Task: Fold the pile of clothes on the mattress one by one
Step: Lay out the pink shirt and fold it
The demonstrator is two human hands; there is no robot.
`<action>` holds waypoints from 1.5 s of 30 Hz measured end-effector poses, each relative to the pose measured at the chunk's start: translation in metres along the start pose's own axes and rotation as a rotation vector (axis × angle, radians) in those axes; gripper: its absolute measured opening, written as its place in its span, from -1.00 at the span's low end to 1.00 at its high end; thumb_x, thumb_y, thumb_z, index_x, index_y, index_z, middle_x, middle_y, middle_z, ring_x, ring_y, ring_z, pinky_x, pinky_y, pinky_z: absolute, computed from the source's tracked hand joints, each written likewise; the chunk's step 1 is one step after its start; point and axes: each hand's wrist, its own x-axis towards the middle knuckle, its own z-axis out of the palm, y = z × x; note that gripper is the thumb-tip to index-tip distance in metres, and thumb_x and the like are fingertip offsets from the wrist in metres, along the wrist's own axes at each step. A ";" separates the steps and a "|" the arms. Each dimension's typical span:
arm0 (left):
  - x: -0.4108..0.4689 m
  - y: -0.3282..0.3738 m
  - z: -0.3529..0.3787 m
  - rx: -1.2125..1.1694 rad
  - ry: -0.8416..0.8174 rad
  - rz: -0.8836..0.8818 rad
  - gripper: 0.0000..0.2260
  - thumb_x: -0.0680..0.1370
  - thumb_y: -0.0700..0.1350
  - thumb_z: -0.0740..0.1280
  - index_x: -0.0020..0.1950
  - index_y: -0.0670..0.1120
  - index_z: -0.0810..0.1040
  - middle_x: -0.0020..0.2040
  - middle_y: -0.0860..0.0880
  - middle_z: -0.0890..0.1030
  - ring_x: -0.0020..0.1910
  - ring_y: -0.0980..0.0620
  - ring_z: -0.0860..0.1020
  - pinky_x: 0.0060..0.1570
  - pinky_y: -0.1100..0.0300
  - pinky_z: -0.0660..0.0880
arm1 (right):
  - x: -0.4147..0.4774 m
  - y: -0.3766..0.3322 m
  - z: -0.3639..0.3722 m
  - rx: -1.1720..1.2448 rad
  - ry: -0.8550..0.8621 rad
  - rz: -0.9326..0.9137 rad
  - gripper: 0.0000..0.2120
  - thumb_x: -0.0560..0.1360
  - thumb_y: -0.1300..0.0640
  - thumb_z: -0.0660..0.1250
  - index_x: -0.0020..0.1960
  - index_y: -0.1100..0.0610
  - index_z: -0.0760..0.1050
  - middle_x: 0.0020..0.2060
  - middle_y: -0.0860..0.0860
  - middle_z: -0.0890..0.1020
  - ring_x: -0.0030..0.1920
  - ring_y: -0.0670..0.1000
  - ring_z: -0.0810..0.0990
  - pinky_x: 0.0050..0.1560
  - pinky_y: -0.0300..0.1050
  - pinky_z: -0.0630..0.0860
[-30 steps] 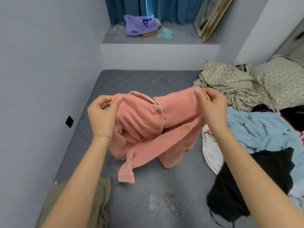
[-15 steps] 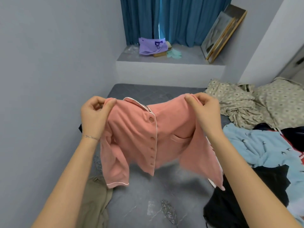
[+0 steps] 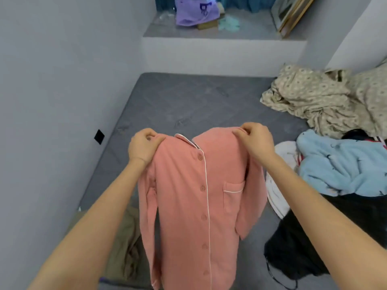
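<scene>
Your left hand [image 3: 144, 146] and right hand [image 3: 254, 141] each pinch a shoulder of the pink shirt [image 3: 188, 195] over the mattress [image 3: 188, 101]. Sleeves dangle, so if you lay it down fast they'll likely bunch underneath.

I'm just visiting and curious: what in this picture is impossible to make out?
Head view:
- Hem of the pink shirt: cut off by the bottom edge; its back faces away.
- olive garment: mostly hidden behind the shirt and the left forearm.
- black garment: bunched, partly under the right forearm; type unclear.
- purple bag: cut by the top edge; print too small to read.
</scene>
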 end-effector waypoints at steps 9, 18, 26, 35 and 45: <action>0.075 -0.204 0.183 0.121 -0.105 -0.212 -0.80 0.41 0.10 0.44 -0.31 0.06 0.51 -0.38 0.17 0.51 -0.25 0.04 0.51 -0.21 0.18 0.38 | 0.038 0.154 0.208 -0.070 -0.053 0.268 -0.76 0.56 -0.03 0.30 -0.13 0.10 0.62 -0.20 0.07 0.66 -0.12 0.15 0.58 -0.27 -0.11 0.25; 0.135 -0.301 0.269 0.075 -0.149 -0.174 -0.82 0.46 0.03 0.42 0.00 0.00 0.64 -0.04 -0.02 0.68 -0.02 -0.01 0.61 0.15 0.00 0.50 | 0.092 0.230 0.302 -0.007 0.014 0.362 -0.79 0.53 0.13 0.35 0.11 0.19 0.62 0.05 0.17 0.62 0.11 0.18 0.54 0.05 -0.07 0.38; 0.109 -0.331 0.250 0.303 -0.232 -0.015 -0.40 0.47 0.19 0.26 0.47 -0.01 0.35 0.49 -0.05 0.32 0.50 -0.04 0.20 0.49 -0.09 -0.01 | 0.063 0.227 0.341 -0.276 -0.162 0.213 -0.41 0.46 -0.09 0.39 0.44 0.05 0.35 0.43 0.10 0.34 0.41 0.15 0.24 0.37 0.07 0.18; 0.055 -0.349 0.192 0.410 -0.279 0.057 -0.31 0.46 0.37 0.07 0.53 0.08 0.21 0.55 0.05 0.16 0.55 0.05 0.01 0.49 0.02 -0.25 | 0.037 0.170 0.376 -0.332 -0.268 -0.003 -0.30 0.46 -0.15 0.36 0.51 0.02 0.23 0.54 0.12 0.12 0.55 0.20 -0.03 0.48 0.17 -0.11; 0.003 -0.401 0.144 0.590 -0.412 -0.338 -0.60 0.67 0.02 0.04 0.48 -0.07 0.31 0.58 -0.07 0.07 0.56 -0.03 -0.13 0.50 -0.02 -0.17 | 0.051 0.108 0.445 -0.333 -0.447 -0.185 -0.30 0.47 -0.17 0.36 0.52 -0.01 0.21 0.56 0.05 0.06 0.53 0.13 0.04 0.48 0.11 -0.03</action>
